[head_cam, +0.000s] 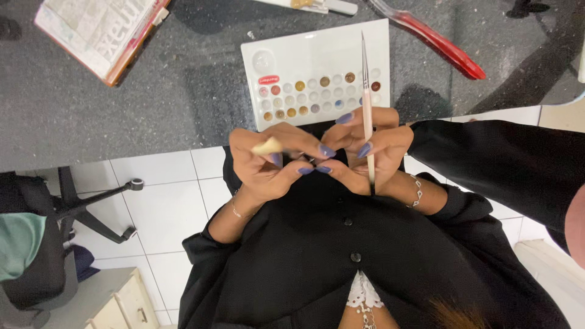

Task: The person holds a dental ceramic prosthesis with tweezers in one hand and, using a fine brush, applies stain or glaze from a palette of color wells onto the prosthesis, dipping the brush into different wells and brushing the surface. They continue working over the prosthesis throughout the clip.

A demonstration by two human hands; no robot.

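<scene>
Hands met at your chest, brush in one, a small pale piece in the other.

Your right hand [372, 149] pinched a thin paintbrush [367, 103] between curled fingers, its pale pink handle running straight up past the knuckles and its dark tip pointing at the palette, with the handle's lower end poking out below the hand. Your left hand [268, 164] pressed thumb and forefinger together on a small cream, rounded piece [267, 146], which sat at the fingertips just beside the brush hand; both sets of glossy purple nails touched. Beyond your hands lay a white plastic palette [317, 49] with rows of round wells on a speckled grey counter [183, 91], near a red-handled tool [442, 45] and a printed box [100, 30].
</scene>
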